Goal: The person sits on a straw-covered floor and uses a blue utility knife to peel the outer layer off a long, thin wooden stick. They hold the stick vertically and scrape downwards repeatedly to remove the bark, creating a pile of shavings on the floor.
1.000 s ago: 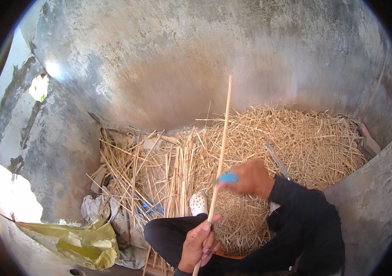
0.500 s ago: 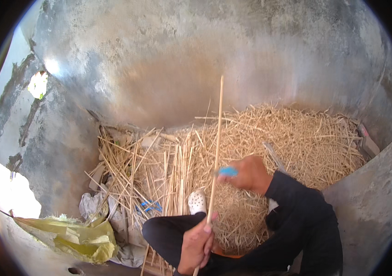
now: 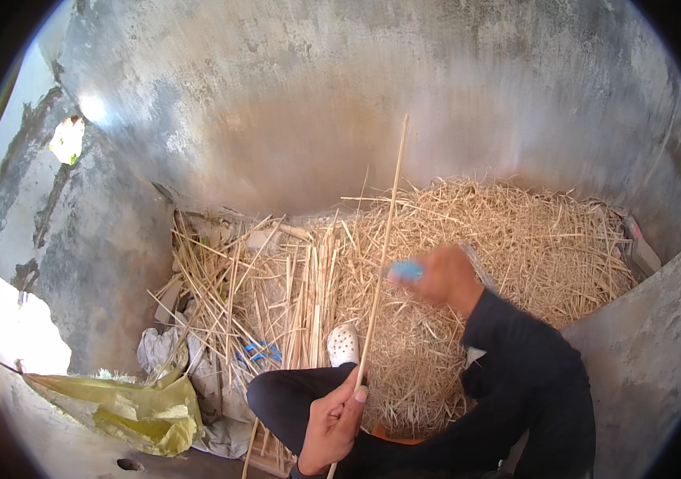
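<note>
My left hand [image 3: 332,423] is closed round the lower part of a long, thin pale stick [image 3: 389,231], like a bamboo or wood strip. The thumb lies along it, and the stick leans up and slightly to the right, its tip in front of the wall. Beside its middle, my right hand [image 3: 446,277] is closed on a small blue thing [image 3: 407,270]. Motion blurs this hand, so the blue thing's kind does not show. Whether it touches the stick I cannot tell.
A thick heap of pale shavings [image 3: 532,247] spreads on the right. Split strips [image 3: 314,291] lie left of centre. A white clog [image 3: 343,345] is on my foot. At the lower left lies a yellow-green sack [image 3: 144,411]. A stained concrete wall [image 3: 340,104] rises behind.
The stick has tilted more to the right at its upper end. My right hand has moved a little up and right with the blue thing, apparently away from the stick.
</note>
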{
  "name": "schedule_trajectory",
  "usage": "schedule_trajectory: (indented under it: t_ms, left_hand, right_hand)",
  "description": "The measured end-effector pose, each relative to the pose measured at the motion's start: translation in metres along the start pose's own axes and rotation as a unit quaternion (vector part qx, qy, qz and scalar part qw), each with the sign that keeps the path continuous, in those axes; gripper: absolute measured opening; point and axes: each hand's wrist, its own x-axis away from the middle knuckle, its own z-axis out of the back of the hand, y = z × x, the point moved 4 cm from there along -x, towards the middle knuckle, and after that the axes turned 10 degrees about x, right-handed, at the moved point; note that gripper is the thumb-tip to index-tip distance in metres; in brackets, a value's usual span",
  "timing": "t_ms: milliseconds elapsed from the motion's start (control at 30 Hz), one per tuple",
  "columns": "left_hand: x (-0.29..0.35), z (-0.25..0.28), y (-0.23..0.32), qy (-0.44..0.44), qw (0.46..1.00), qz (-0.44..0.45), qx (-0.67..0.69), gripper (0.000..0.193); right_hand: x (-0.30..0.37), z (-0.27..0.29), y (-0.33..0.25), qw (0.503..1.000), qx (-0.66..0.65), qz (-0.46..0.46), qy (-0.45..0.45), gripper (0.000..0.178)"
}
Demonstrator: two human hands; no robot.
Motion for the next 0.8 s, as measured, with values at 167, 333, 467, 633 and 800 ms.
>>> schedule_trajectory:
  t_ms: [167, 333, 467, 633, 800]
  left_hand:
    - [-0.001, 0.002, -0.008, -0.008, 0.997, 0.019, 0.073, 0.044]
    - [-0.005, -0.004, -0.006, 0.002, 0.996, 0.029, 0.088, 0.045]
    - [0.002, -0.011, -0.011, -0.005, 0.99, 0.045, 0.136, 0.045]
    - [0.0, -0.001, -0.013, 0.009, 0.983, 0.049, 0.178, 0.044]
    - [0.01, -0.006, -0.025, -0.026, 0.978, 0.067, 0.197, 0.044]
  right_hand:
    - [0.026, 0.007, -0.047, 0.988, -0.06, 0.137, 0.043, 0.076]
    - [-0.002, 0.006, -0.006, 0.996, 0.009, 0.072, 0.043, 0.074]
    - [-0.012, 0.004, 0.022, 0.998, 0.029, 0.007, 0.049, 0.076]
    - [0.024, 0.006, -0.044, 0.986, -0.054, 0.134, 0.084, 0.078]
    - [-0.005, -0.022, 0.033, 0.999, 0.01, -0.039, -0.022, 0.077]
